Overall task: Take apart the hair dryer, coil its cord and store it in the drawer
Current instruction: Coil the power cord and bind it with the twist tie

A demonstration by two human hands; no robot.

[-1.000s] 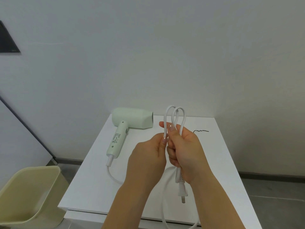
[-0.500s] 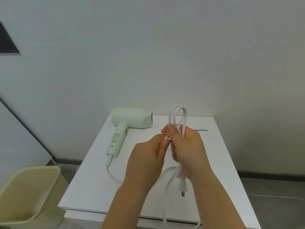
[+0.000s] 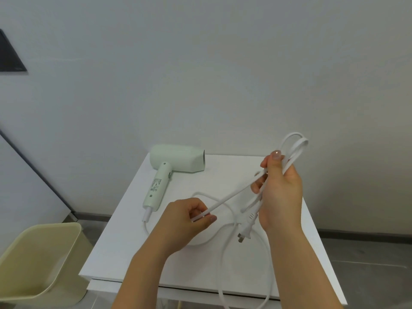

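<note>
Pressed together half a second ago, the hands are now drawing apart: the right hand point(image 3: 279, 192), fingers curled round the gathered cord point(image 3: 231, 195) loops with the plug point(image 3: 246, 221) dangling below, is rising toward two o'clock, while the left hand point(image 3: 185, 221) is pinching a taut strand at seven o'clock. The hair dryer point(image 3: 178, 160) is lying on the table point(image 3: 234, 166) at ten o'clock; coiling is seemingly midway.

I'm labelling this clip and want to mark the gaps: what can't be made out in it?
1. Head view: loops in the cord, count hidden by the right hand.
2. Head view: the cord's lowest bend, cut off by the bottom edge.
3. Head view: print on the hair dryer handle, too small.
4. Head view: any drawer; the table front is mostly behind the forearms.
</note>
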